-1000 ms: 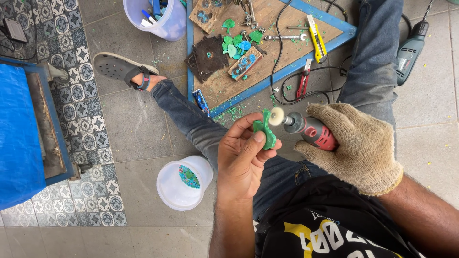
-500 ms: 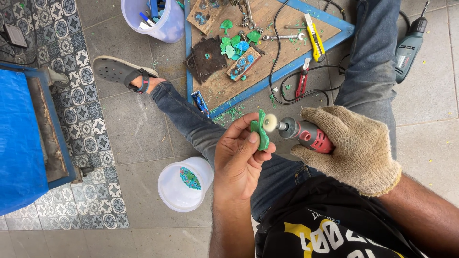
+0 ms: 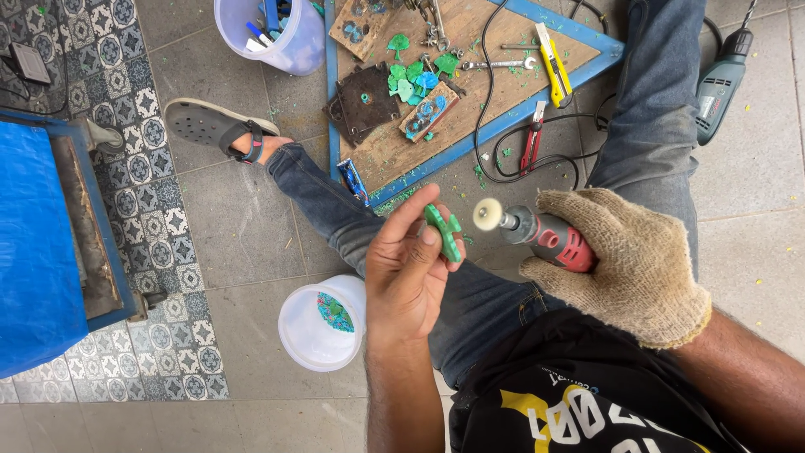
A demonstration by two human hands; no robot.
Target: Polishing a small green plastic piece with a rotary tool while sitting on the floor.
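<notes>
Green piece (image 3: 443,231) upright, edge toward rotary tool (image 3: 537,236)

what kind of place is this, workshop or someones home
Probably an informal craft workspace on a tiled floor, perhaps at a home. The person sits on the ground by a wooden work board strewn with tools, a power drill lies nearby, and the right hand holds a rotary tool.

Knit glove (image 3: 625,264), jeans (image 3: 470,294), blk tee (image 3: 570,394), sandal (image 3: 210,126)

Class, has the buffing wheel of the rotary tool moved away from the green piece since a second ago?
Yes: the buffing wheel now sits right of the green piece, apart.
</notes>
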